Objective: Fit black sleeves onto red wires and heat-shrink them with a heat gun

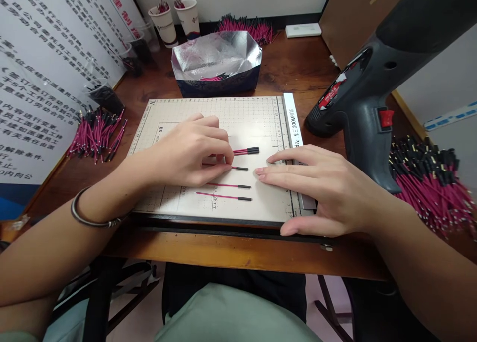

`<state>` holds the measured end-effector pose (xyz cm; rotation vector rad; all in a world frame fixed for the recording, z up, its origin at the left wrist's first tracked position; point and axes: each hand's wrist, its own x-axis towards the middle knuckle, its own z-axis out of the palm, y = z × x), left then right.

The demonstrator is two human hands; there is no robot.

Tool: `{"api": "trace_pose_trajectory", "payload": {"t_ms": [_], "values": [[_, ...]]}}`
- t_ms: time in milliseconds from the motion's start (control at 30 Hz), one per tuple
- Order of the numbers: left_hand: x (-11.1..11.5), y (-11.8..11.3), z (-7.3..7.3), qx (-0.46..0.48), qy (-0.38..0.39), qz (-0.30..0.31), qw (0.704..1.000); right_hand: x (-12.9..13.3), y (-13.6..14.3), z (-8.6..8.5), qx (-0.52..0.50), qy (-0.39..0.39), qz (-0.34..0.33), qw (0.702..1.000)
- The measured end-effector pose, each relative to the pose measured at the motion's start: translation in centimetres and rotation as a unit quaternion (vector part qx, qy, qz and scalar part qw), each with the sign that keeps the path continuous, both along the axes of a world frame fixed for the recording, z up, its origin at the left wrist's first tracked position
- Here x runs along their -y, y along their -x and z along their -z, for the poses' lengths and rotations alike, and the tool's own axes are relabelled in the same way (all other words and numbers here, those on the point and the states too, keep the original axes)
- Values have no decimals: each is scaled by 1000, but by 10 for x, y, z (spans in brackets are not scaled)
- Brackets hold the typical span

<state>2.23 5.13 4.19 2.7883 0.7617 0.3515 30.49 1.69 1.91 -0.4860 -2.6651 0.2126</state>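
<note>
My left hand (203,150), a bangle on its wrist, pinches a thin red wire with a black sleeved end (242,168) over the paper cutter board (231,126). Just behind its fingertips is a small group of similar wires (253,150), side by side, partly hidden by the hand. Two single wires lie nearer me: one (244,186) and, below it, another (244,199), their black ends pointing right. With fingers apart, my right hand (320,183) rests over the board's right edge and its metal rail (292,118), its fingertips close to the pinched wire's black end.
A dark heat gun (363,98) stands at right beside a large wire pile (428,183). Behind the board sits a foil-lined box (216,86) with some wires inside. Paper cups (163,26), a back wire bundle (246,29) and a left bundle (97,133) surround it.
</note>
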Motion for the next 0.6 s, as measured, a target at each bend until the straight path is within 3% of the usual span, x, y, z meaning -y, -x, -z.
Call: {"api": "trace_pose_trajectory", "payload": {"t_ms": [600], "values": [[0, -3, 4, 43, 31, 12, 999, 2, 7, 0, 6, -5, -4, 1000]]}}
